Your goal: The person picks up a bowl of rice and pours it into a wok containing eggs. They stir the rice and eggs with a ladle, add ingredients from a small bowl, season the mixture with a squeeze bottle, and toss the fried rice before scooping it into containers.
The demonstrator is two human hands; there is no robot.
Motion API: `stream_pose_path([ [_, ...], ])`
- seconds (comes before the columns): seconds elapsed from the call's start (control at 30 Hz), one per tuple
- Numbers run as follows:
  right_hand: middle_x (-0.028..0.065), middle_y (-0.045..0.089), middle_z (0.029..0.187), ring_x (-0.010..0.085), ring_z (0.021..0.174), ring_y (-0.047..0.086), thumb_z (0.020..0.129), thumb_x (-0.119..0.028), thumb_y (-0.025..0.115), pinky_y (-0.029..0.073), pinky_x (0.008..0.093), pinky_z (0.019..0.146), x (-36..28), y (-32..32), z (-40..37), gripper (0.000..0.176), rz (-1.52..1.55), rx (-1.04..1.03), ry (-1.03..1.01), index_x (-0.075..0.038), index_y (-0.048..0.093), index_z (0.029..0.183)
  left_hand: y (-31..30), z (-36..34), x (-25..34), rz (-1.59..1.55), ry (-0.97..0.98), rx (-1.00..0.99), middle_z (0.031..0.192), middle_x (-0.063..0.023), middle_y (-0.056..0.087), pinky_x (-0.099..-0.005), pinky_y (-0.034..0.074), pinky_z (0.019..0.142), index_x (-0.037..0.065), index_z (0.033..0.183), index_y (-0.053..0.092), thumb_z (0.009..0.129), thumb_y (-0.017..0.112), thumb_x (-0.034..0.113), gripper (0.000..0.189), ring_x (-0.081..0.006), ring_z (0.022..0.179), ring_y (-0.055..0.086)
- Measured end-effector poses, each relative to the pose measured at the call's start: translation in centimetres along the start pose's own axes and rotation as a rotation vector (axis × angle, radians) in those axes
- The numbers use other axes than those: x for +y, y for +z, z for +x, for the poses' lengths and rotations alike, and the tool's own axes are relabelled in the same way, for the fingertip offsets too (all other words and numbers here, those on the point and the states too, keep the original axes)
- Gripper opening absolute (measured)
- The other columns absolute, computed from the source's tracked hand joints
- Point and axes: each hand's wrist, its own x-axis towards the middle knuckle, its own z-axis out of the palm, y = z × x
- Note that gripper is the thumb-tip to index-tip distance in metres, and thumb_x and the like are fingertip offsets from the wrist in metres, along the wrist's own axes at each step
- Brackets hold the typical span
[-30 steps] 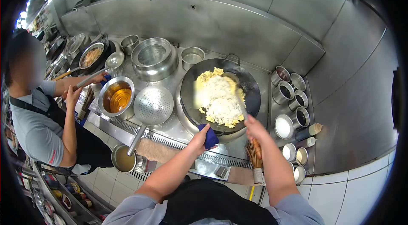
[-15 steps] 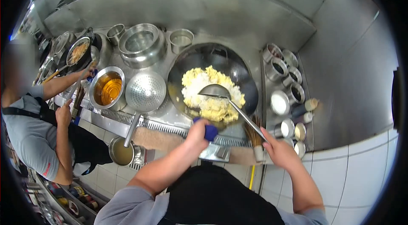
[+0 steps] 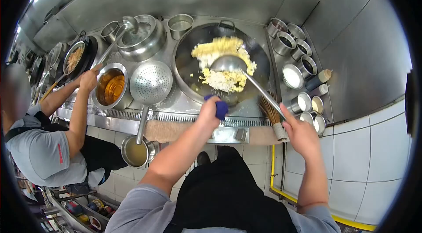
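My left hand (image 3: 210,113) is closed on a dark blue cloth (image 3: 222,108) at the near rim of a large black wok (image 3: 187,61); any handle beneath the cloth is hidden. In the wok lie white rice and yellow scrambled egg (image 3: 224,81), the far part blurred by motion. My right hand (image 3: 302,134) grips the long handle of a steel ladle (image 3: 228,63). The ladle's bowl rests amid the rice and egg. Just beside my right hand stands a bamboo brush (image 3: 273,116) with a pale bound grip.
Seasoning pots (image 3: 292,77) and squeeze bottles (image 3: 324,75) line the right. Left of the wok lie a perforated strainer (image 3: 151,82), a pot of amber oil (image 3: 97,97) and a large lidded pot (image 3: 140,50). A co-worker (image 3: 48,151) stands at left, holding another ladle (image 3: 129,24).
The rice and egg have shifted and spread in the wok, some upward in view. The co-worker has raised a ladle toward the large pot. My view has shifted slightly.
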Motion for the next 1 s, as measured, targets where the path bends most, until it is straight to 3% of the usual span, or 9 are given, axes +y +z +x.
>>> stream_pose_path([
  [0.17,0.0180,0.062,0.072,0.0366,0.069,0.061,0.092,-0.030,0.050,0.048,0.0470,0.064,-0.7,-1.1,-1.1,0.049,0.039,-0.282,0.027,-0.034,0.036,0.139,1.3,-3.6,0.8,-0.019,-0.040,0.006,0.075,-0.0088,0.055,-0.0353,0.046,0.048,0.006,0.087,0.051,0.080,0.053,0.011,0.009,-0.0217,0.059,0.054],
  [0.23,0.0179,0.062,0.074,0.0361,0.070,0.062,0.092,-0.030,0.050,0.049,0.0471,0.064,-1.7,2.9,1.2,0.050,-0.046,-0.291,0.037,-0.035,0.034,0.139,-1.8,0.0,-0.2,-0.020,-0.029,-0.183,0.074,-0.0073,0.054,-0.0351,0.046,0.050,0.007,0.086,0.050,0.078,0.054,0.010,0.010,-0.0206,0.062,0.055],
  [0.3,0.0177,0.062,0.077,0.0358,0.071,0.062,0.092,-0.030,0.050,0.050,0.0469,0.065,-1.5,7.9,3.4,0.050,-0.046,-0.104,0.059,-0.035,0.033,0.140,-4.7,0.2,-3.0,0.030,0.049,-0.047,0.075,-0.0053,0.051,-0.0339,0.048,0.055,0.006,0.087,0.050,0.074,0.055,0.006,0.014,-0.0194,0.065,0.055],
  [0.4,0.0170,0.063,0.079,0.0354,0.070,0.062,0.093,-0.030,0.049,0.050,0.0467,0.066,-3.3,7.3,2.6,0.050,-0.056,-0.087,0.102,-0.033,0.033,0.140,-7.6,-2.0,-5.3,0.180,0.004,0.047,0.078,-0.0064,0.052,-0.0341,0.049,0.057,0.004,0.092,0.052,0.073,0.054,0.004,0.019,-0.0206,0.065,0.055],
  [0.67,0.0175,0.062,0.073,0.0361,0.069,0.061,0.092,-0.027,0.050,0.048,0.0465,0.064,-2.0,-2.4,-0.7,0.048,-0.037,-0.153,0.055,-0.032,0.038,0.138,-0.8,-5.0,0.2,0.033,-0.067,-0.110,0.070,-0.0070,0.053,-0.0363,0.046,0.050,0.007,0.084,0.050,0.079,0.053,0.011,0.007,-0.0210,0.060,0.055],
  [0.7,0.0178,0.062,0.074,0.0363,0.070,0.061,0.092,-0.027,0.050,0.048,0.0467,0.065,-1.8,-2.1,0.0,0.048,-0.013,-0.195,0.035,-0.032,0.039,0.138,0.1,-5.1,0.5,0.042,-0.057,0.012,0.068,-0.0071,0.054,-0.0368,0.045,0.048,0.007,0.083,0.050,0.079,0.053,0.013,0.008,-0.0209,0.056,0.054],
  [0.77,0.0172,0.064,0.079,0.0364,0.075,0.062,0.092,-0.028,0.049,0.048,0.0472,0.068,-2.1,0.5,1.8,0.047,-0.012,-0.277,0.053,-0.030,0.038,0.138,0.3,-3.0,1.6,0.020,-0.061,-0.033,0.071,-0.0078,0.055,-0.0368,0.045,0.049,0.006,0.083,0.049,0.079,0.054,0.014,0.010,-0.0216,0.057,0.054],
  [0.93,0.0184,0.061,0.073,0.0377,0.068,0.060,0.091,-0.026,0.052,0.048,0.0476,0.064,-2.6,9.5,5.2,0.052,0.003,0.002,0.126,-0.029,0.034,0.141,-7.7,0.9,-4.9,0.209,0.004,0.030,0.080,-0.0072,0.056,-0.0350,0.047,0.055,0.005,0.085,0.052,0.074,0.053,0.006,0.010,-0.0199,0.067,0.057],
  [1.0,0.0193,0.062,0.082,0.0328,0.066,0.062,0.093,-0.025,0.050,0.050,0.0431,0.060,-2.4,10.5,2.7,0.051,0.327,0.007,0.071,-0.024,0.033,0.142,-6.9,-1.0,-4.7,0.281,0.003,0.095,0.079,-0.0076,0.055,-0.0340,0.048,0.056,0.005,0.085,0.052,0.072,0.054,0.004,0.013,-0.0207,0.066,0.056],
])
